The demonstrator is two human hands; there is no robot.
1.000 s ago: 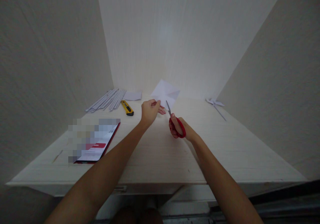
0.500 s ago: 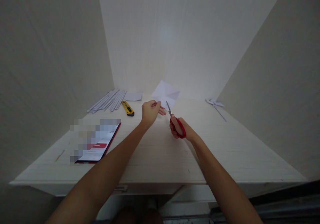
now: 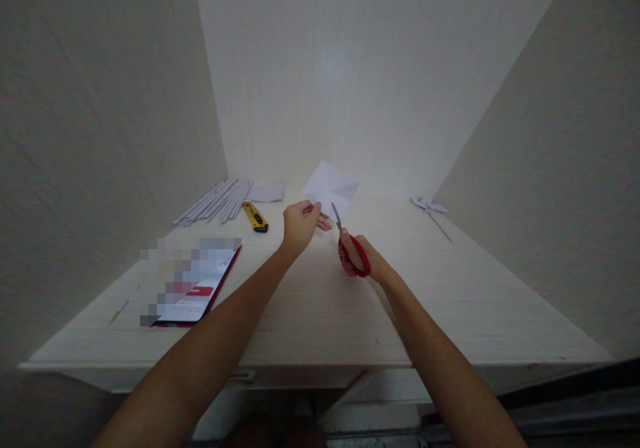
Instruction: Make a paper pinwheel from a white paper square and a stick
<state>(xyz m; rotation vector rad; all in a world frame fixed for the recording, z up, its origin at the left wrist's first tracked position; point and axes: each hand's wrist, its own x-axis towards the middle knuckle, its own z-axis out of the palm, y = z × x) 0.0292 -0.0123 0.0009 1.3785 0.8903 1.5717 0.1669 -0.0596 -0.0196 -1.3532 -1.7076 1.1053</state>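
Note:
A square sheet of white paper (image 3: 331,181) with creases running across it is held up above the table, one corner towards me. My left hand (image 3: 303,224) pinches its lower left edge between thumb and fingers. My right hand (image 3: 354,253) grips red-handled scissors (image 3: 363,259) by the loops. Their blades point up and away, right at the paper's near corner. Whether the blades are parted or actually in the paper I cannot tell.
Left of the paper lie a yellow utility knife (image 3: 255,218), a bundle of thin paper sticks (image 3: 215,201) and more paper (image 3: 267,193). A tablet-like device (image 3: 195,295) is nearer me. A paper pinwheel (image 3: 430,205) lies at the right; walls enclose the table (image 3: 470,301).

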